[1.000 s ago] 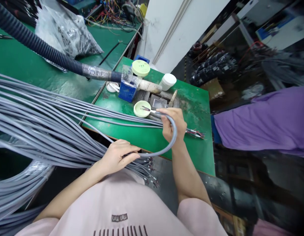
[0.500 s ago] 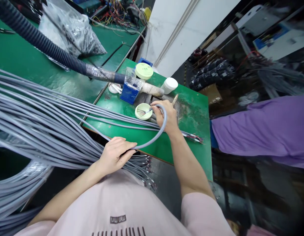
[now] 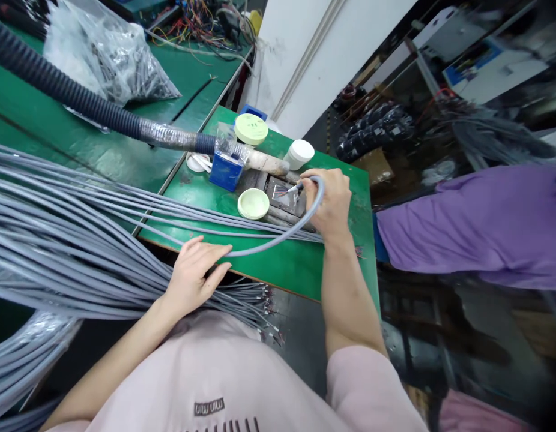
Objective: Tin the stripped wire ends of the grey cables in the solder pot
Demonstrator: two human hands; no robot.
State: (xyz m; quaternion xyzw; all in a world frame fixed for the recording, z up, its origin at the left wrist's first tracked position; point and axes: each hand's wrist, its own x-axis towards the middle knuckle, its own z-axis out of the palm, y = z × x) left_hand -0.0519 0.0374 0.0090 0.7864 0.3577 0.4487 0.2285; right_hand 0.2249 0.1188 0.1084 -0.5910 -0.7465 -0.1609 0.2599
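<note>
A grey cable [image 3: 278, 240] bends in a loop between my two hands. My right hand [image 3: 331, 201] grips it near its stripped end, where thin bare-tipped wires fan out over a small square solder pot [image 3: 284, 195]. Whether the wire tips touch the pot's surface I cannot tell. My left hand [image 3: 197, 270] pinches the same cable further back, at the table's front edge. Just left of the pot sits a shallow pale-green dish [image 3: 253, 204]. Beyond the pot lies the whitish nozzle [image 3: 266, 162] of a ribbed hose, beside a blue box [image 3: 226, 170].
Many grey cables [image 3: 71, 240] run in from the left, several across the green table [image 3: 350, 180]. A round green tin [image 3: 251, 129] and a white tub [image 3: 300, 154] stand at the back. A person's purple sleeve [image 3: 476, 222] is at the right. A plastic bag [image 3: 125, 63] lies upper left.
My right hand has moved the cable's wire end right, out of the pale-green dish and over the solder pot. My left hand still holds the cable. The view has shifted slightly.
</note>
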